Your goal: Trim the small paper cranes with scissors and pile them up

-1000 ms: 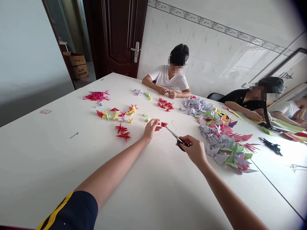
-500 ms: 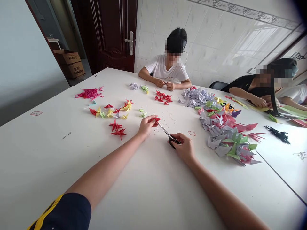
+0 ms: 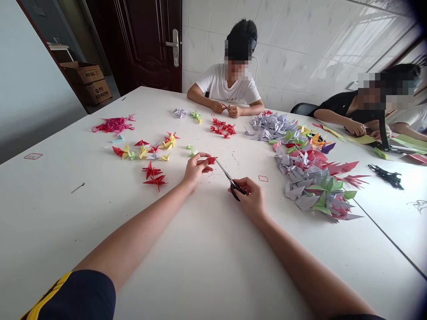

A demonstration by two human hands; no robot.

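Observation:
My left hand [image 3: 196,170] pinches a small folded red paper crane [image 3: 211,161] between thumb and fingers above the white table [image 3: 187,266]. Most of that crane is covered by my fingers. My right hand [image 3: 251,194] is closed around the black handles of a pair of scissors [image 3: 224,169]. The scissor tips point up and left and end right beside the red paper; whether they touch it I cannot tell. Two red paper cranes [image 3: 155,181] lie left of my left hand. Tiny red paper scraps [image 3: 234,162] are scattered beyond the scissors.
A big heap of paper cranes [image 3: 300,195] lies to my right. Yellow and red cranes [image 3: 143,153] and a pink heap [image 3: 113,125] lie to the left. Black cords [image 3: 386,176] rest far right. One person [image 3: 233,84] sits opposite, another [image 3: 347,113] further right, both handling paper.
The view has shifted slightly, so most things sit a little further left and higher. My left fingers have turned the red paper. The scissors stay close to it.

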